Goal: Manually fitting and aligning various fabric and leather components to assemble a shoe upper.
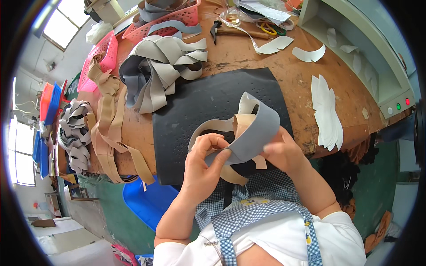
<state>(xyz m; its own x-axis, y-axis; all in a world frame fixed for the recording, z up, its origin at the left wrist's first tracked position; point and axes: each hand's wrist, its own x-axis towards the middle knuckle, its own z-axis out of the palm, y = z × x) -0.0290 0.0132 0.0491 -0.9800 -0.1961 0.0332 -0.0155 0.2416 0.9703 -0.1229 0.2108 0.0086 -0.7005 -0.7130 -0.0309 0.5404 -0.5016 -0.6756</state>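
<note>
A curved grey-blue strip (254, 136), pale on its inner side, is bent into a loop above the black pad (213, 95). My left hand (203, 166) pinches its lower left end between thumb and fingers. At the strip's right side is my right hand (287, 153), slightly blurred, its fingers partly behind the strip and its thumb in front. Inside the loop shows a tan strip (242, 123). Below the hands, a tan strip end (234, 176) hangs over the pad's near edge.
A heap of grey strips (155, 66) lies behind the pad, with long tan strips (108, 133) at left. Pink baskets (104, 55) stand at the far left. A hammer (239, 32) lies at the back. White pieces (326, 113) lie right, near a lit cabinet (390, 84). A blue tub (144, 201) is below.
</note>
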